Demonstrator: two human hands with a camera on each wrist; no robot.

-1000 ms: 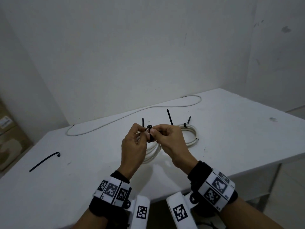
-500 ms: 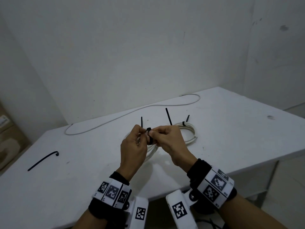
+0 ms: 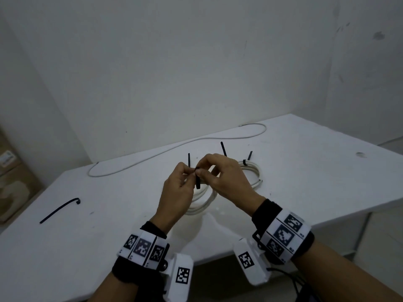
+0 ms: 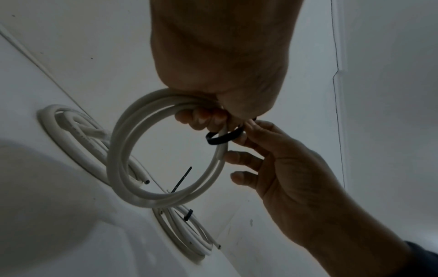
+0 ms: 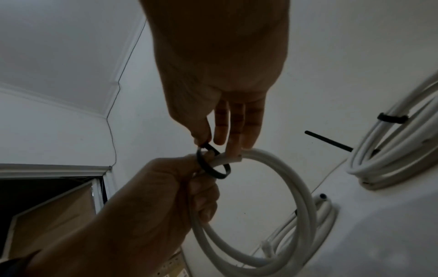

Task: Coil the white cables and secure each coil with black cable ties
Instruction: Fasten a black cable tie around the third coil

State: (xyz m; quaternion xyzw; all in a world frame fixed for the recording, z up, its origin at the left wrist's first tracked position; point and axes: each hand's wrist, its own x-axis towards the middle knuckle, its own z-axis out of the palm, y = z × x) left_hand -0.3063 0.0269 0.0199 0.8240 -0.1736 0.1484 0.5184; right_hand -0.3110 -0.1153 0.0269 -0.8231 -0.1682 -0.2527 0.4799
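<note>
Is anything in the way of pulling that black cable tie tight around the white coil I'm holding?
Nothing visible blocks it. The black cable tie already loops loosely around the white cable coil, pinched by the right hand. The left hand grips the coil right beside the loop.

Bare back room or utility/storage space, not a fitted lab or kitchen. Plain white walls (image 3: 196, 73), scuffed w/ dark marks top right, meet in a corner; no decor. One plain white tabletop (image 3: 305, 171) pushed into that corner, surface a bit stained. Brown cardboard boxes (image 3: 13, 182) stacked on the floor at left, one w/ a label. Right wrist view shows a white ceiling (image 5: 59, 46) w/ cornice trim, a thin dark wire (image 5: 123, 75) running down the wall, and a dark doorway-like opening (image 5: 42, 191).
</note>
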